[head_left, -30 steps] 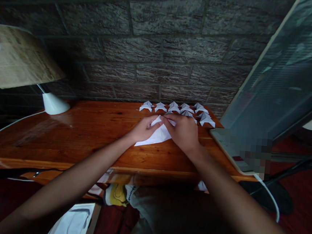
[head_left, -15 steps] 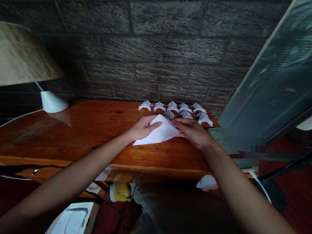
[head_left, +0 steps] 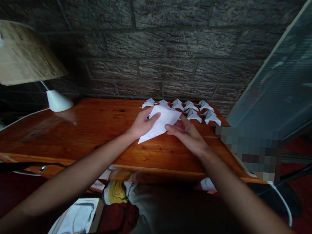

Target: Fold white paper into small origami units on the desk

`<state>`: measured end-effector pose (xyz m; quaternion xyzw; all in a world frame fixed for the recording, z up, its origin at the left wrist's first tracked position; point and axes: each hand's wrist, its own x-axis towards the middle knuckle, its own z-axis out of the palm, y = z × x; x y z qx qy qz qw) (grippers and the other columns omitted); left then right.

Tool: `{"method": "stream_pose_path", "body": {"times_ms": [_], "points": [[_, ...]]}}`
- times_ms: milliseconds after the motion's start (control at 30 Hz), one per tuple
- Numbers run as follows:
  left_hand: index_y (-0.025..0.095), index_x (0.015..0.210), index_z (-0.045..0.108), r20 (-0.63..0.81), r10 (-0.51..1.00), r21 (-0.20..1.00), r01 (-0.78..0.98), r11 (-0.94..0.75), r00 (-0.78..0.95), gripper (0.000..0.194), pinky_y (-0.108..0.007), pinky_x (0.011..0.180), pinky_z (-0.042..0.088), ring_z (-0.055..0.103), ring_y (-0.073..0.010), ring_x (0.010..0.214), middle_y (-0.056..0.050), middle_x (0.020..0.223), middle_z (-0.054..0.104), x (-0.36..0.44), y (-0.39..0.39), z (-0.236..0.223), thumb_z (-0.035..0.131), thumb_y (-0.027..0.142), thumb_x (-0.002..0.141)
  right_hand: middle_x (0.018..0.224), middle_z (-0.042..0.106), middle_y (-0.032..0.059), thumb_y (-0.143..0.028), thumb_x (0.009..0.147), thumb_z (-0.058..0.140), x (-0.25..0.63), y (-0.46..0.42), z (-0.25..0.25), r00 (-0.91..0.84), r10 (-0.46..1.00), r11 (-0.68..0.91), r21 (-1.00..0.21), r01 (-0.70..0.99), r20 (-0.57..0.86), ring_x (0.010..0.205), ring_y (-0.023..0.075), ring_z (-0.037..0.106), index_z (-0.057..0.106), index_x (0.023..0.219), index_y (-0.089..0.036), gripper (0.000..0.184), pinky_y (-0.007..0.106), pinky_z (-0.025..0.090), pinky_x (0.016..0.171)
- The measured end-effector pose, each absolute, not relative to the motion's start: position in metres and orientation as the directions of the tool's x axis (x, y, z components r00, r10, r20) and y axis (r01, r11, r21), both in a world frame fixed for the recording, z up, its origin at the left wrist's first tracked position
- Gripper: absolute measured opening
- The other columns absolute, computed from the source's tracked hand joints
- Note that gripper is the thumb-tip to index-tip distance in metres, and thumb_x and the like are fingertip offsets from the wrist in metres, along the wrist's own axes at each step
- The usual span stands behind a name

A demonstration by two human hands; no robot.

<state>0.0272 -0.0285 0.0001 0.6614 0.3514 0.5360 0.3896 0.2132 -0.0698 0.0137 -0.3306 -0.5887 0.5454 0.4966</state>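
I have 1 folded white paper sheet (head_left: 162,120) between my 2 hands, just on my side of the folded paper figures (head_left: 212,117), of which at least 7 show. Its long axis slants: one corner points away from the figures, toward me and to the left, and the opposite end points at them, beside my right hand (head_left: 188,134). My left hand (head_left: 141,124) pinches the sheet's left side, thumb flat across the face, fingers hidden behind. My right thumb rests on the lower right edge with the fingers behind, a lighter pinch, I judge. Both hands touch the sheet, so neither is nearer. I can't tell whether its low corner meets the wooden table (head_left: 95,126) in front of the figures.
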Motion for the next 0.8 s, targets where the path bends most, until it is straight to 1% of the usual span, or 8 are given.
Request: {"method": "stream_pose_path", "body": {"times_ms": [67,133,233,333,433,600,700,800], "points": [[0.012,0.096,0.069,0.439,0.883,0.891,0.048,-0.452,0.168,0.045,-0.026,0.068,0.047,0.061,-0.0165,0.074,-0.006,0.088,0.073,0.028,-0.028,0.000,0.071,0.055,0.081,0.108,0.077,0.0050,-0.034,0.064,0.089,0.205,-0.069,0.006,-0.231,0.925,0.281,-0.953,-0.113,0.300,0.093,0.0203,0.073,0.063,0.116,-0.024,0.060,0.034,0.060,0.087],[0.013,0.097,0.069,0.435,0.883,0.893,0.042,-0.448,0.174,0.045,-0.026,0.069,0.048,0.063,-0.0172,0.076,-0.006,0.089,0.074,0.029,-0.029,0.000,0.071,0.054,0.081,0.104,0.077,0.0069,-0.036,0.077,0.078,0.201,-0.066,-0.001,-0.154,0.940,0.305,-0.952,-0.030,0.306,0.086,0.0212,0.074,0.063,0.116,-0.021,0.045,0.034,0.061,0.078],[0.013,0.098,0.069,0.416,0.884,0.900,0.040,-0.434,0.215,0.046,-0.027,0.070,0.050,0.063,-0.0173,0.076,-0.007,0.090,0.074,0.031,-0.032,0.000,0.072,0.055,0.080,0.089,0.077,0.0104,-0.034,0.085,0.062,0.203,-0.062,-0.005,0.006,0.949,0.303,-0.918,0.256,0.315,0.078,0.0249,0.072,0.069,0.097,-0.017,0.021,0.037,0.059,0.071],[0.013,0.096,0.069,0.416,0.876,0.897,0.048,-0.439,0.244,0.046,-0.027,0.070,0.050,0.064,-0.0173,0.075,-0.007,0.089,0.074,0.034,-0.034,0.000,0.072,0.056,0.080,0.080,0.076,0.0137,-0.034,0.086,0.057,0.203,-0.061,-0.004,0.123,0.932,0.248,-0.849,0.467,0.340,0.076,0.0289,0.072,0.069,0.077,-0.017,0.023,0.040,0.057,0.074],[0.013,0.093,0.069,0.446,0.864,0.882,0.047,-0.468,0.236,0.045,-0.027,0.070,0.051,0.064,-0.0178,0.076,-0.006,0.086,0.074,0.034,-0.035,0.000,0.072,0.056,0.080,0.079,0.076,0.0162,-0.038,0.088,0.054,0.198,-0.060,-0.002,0.209,0.918,0.193,-0.839,0.510,0.338,0.080,0.0313,0.073,0.070,0.073,-0.017,0.030,0.041,0.057,0.078],[0.014,0.090,0.069,0.483,0.856,0.869,0.020,-0.494,0.183,0.046,-0.027,0.068,0.051,0.063,-0.0166,0.072,-0.005,0.083,0.073,0.034,-0.032,0.000,0.071,0.059,0.080,0.091,0.078,0.0137,-0.036,0.086,0.057,0.189,-0.054,-0.002,0.261,0.900,0.246,-0.900,0.360,0.350,0.093,0.0302,0.073,0.075,0.090,-0.017,0.027,0.040,0.055,0.087],[0.015,0.091,0.068,0.491,0.854,0.867,-0.003,-0.498,0.173,0.047,-0.027,0.067,0.051,0.063,-0.0164,0.071,-0.005,0.082,0.073,0.034,-0.030,0.000,0.071,0.060,0.080,0.095,0.079,0.0096,-0.039,0.084,0.060,0.187,-0.051,-0.003,0.239,0.923,0.280,-0.953,0.114,0.300,0.095,0.0266,0.073,0.075,0.096,-0.018,0.028,0.037,0.056,0.086],[0.015,0.093,0.067,0.502,0.848,0.862,-0.026,-0.506,0.168,0.047,-0.027,0.068,0.051,0.063,-0.0165,0.072,-0.005,0.082,0.073,0.033,-0.029,-0.001,0.072,0.060,0.080,0.090,0.078,0.0070,-0.046,0.079,0.068,0.184,-0.051,-0.004,0.182,0.970,0.193,-0.964,-0.183,0.160,0.085,0.0233,0.073,0.074,0.091,-0.018,0.031,0.034,0.058,0.076]]}}
